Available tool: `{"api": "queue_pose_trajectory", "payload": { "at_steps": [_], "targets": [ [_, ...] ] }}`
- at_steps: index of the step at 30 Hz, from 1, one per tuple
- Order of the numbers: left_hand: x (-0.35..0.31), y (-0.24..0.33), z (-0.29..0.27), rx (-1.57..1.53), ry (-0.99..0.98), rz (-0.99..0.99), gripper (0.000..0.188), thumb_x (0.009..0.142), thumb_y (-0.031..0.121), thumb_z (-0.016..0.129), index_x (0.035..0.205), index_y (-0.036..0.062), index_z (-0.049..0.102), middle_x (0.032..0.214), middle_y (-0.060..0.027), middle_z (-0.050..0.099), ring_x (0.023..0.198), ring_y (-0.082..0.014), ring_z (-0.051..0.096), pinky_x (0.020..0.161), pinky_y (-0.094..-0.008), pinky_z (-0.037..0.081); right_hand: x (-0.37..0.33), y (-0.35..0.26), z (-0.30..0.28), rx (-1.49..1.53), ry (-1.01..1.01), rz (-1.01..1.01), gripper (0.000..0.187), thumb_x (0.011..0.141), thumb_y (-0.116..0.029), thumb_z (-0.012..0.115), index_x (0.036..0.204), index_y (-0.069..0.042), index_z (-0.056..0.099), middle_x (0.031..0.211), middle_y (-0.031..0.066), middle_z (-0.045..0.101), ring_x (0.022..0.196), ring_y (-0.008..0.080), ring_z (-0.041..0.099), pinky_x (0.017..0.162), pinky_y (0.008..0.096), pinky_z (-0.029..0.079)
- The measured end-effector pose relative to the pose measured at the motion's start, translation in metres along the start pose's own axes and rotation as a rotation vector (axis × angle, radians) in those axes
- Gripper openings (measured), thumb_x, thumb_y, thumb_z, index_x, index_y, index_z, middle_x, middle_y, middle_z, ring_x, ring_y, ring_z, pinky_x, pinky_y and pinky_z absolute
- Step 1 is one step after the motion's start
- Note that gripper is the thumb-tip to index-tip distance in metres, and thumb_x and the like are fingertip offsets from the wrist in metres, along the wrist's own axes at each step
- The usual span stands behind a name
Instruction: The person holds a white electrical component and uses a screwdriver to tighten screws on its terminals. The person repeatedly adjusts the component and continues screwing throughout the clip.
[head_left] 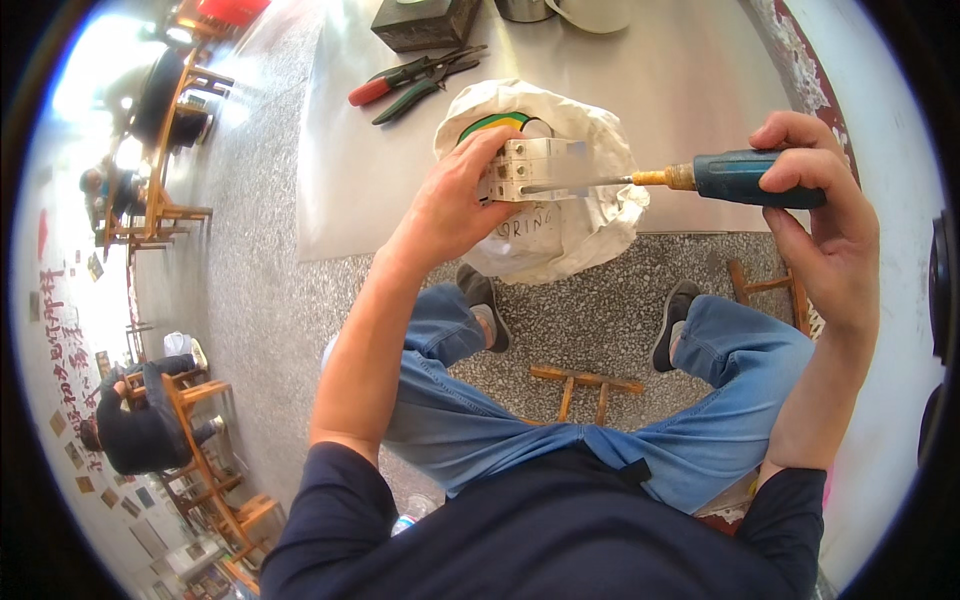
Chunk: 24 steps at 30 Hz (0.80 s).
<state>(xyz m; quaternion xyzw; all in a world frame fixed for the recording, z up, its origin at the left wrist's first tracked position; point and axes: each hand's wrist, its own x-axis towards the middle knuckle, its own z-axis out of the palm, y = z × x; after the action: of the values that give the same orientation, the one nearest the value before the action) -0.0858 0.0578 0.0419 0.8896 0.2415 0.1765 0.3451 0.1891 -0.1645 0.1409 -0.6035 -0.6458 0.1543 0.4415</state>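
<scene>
My left hand (448, 207) grips a white circuit breaker (533, 160) from its left side, the fingers wrapped over its edge. Opposite it, my right hand (832, 220) holds a screwdriver (738, 178) by its dark teal handle, fingertips and thumb around it. The screwdriver lies level, pointing left, and its thin metal shaft reaches the row of screw holes on the breaker. Whether the tip sits inside a hole cannot be made out. Beneath the breaker is a crumpled white cloth bag (600, 235), with something green and yellow (492, 125) showing on it.
Pliers (415, 83) with red and green grips lie on the metallic tabletop (345, 190), left of the bag. A dark box (425, 22) and a metal container (525, 8) stand at the far edge. Wooden stool parts (585, 380) show below. Other people (150, 420) sit at left.
</scene>
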Motion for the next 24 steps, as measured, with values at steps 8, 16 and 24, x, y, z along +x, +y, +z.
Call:
{"api": "queue_pose_trajectory", "payload": {
  "at_steps": [8,16,24],
  "targets": [
    [-0.001,0.0,-0.001,0.029,0.016,0.056,0.073,0.075,0.001,0.085,0.141,0.0077,0.055,0.139,-0.0116,0.061,0.127,-0.0286,0.06,0.104,-0.0411,0.055,-0.002,-0.006,-0.004,-0.09,-0.045,-0.042,0.039,0.078,0.018,0.061,0.109,-0.006,0.065,0.128,0.0123,0.059,0.118,0.0213,0.061,0.1,0.0315,0.048],
    [0.004,0.006,0.001,0.081,0.027,0.104,0.069,0.073,0.007,0.086,0.136,0.0091,0.058,0.135,-0.0129,0.062,0.122,-0.0329,0.061,0.103,-0.0416,0.052,-0.005,0.015,-0.011,0.037,0.059,0.383,0.028,0.1,-0.023,0.067,0.121,-0.005,0.064,0.108,0.0062,0.065,0.09,0.0089,0.062,0.07,0.0194,0.046],
    [0.009,0.006,0.013,-0.016,0.075,0.128,0.077,0.073,0.006,0.085,0.143,0.0132,0.054,0.132,-0.013,0.06,0.121,-0.0329,0.06,0.104,-0.0413,0.051,0.0,0.03,-0.009,0.203,0.178,0.528,0.042,0.1,-0.027,0.064,0.135,-0.005,0.058,0.098,0.0023,0.062,0.071,0.0017,0.049,0.058,0.0139,0.035]
  ]
}}
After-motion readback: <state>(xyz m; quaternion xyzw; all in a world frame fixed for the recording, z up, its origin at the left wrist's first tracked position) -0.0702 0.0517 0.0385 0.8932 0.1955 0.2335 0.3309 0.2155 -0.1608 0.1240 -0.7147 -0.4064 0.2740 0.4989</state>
